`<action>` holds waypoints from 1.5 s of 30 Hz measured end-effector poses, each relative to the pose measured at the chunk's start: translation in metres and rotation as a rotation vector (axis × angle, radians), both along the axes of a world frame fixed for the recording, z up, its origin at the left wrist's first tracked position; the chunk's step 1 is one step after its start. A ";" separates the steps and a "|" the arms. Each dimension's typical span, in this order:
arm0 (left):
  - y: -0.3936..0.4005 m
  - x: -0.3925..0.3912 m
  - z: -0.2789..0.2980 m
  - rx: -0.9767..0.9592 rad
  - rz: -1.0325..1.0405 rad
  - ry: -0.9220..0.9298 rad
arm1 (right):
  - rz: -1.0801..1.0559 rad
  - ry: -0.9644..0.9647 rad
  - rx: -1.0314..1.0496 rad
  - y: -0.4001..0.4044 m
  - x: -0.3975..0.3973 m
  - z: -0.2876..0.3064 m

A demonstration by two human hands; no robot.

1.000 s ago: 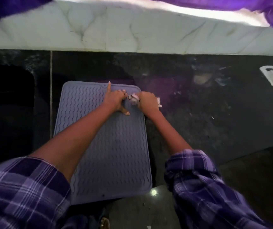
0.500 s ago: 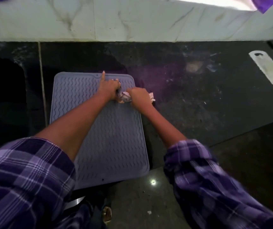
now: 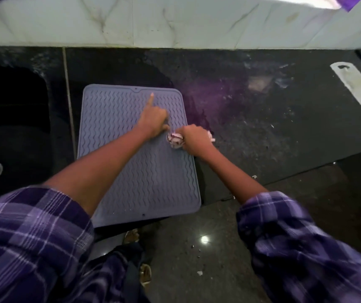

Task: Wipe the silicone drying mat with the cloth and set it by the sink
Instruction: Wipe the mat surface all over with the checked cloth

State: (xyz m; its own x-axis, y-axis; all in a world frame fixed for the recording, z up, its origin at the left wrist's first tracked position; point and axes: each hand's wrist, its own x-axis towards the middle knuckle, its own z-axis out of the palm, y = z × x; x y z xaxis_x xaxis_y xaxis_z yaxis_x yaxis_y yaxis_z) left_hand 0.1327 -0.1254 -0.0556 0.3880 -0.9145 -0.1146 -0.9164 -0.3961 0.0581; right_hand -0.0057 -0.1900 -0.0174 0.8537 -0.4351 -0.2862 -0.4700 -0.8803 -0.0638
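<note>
Dark bench [image 3: 251,119], sink [image 3: 11,119] at left. Ridged grey mat [image 3: 136,171] overhangs the edge. Right hand [image 3: 195,136] clenches a balled cloth [image 3: 175,139]; left hand [image 3: 153,121] points, grip released.

Both arms reach forward; the left hand [image 3: 153,122] points its index finger ahead, the right hand [image 3: 195,136] is a closed fist.
</note>
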 end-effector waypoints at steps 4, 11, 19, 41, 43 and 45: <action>0.032 -0.026 -0.006 -0.068 0.012 0.133 | 0.067 -0.046 -0.145 0.007 -0.014 -0.025; 0.044 -0.034 -0.025 0.012 0.041 0.176 | 0.091 -0.051 -0.022 0.051 -0.071 -0.018; 0.041 -0.044 -0.002 0.110 0.088 0.206 | 0.006 0.058 0.088 0.049 -0.066 0.019; 0.111 -0.070 0.002 0.208 0.100 0.135 | 0.081 -0.062 -0.157 0.129 -0.156 -0.023; 0.123 -0.072 0.004 0.253 0.107 0.125 | 0.100 -0.024 -0.079 0.123 -0.146 -0.012; 0.128 -0.072 0.003 0.271 0.094 0.066 | 0.204 -0.019 -0.058 0.117 -0.127 -0.005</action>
State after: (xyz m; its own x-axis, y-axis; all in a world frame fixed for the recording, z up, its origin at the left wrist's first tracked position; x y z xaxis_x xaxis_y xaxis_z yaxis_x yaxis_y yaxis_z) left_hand 0.0603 0.0028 -0.0525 0.4534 -0.8074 -0.3775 -0.8725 -0.4887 -0.0026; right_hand -0.1324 -0.0732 -0.0226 0.9308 -0.2678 -0.2490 -0.2808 -0.9596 -0.0175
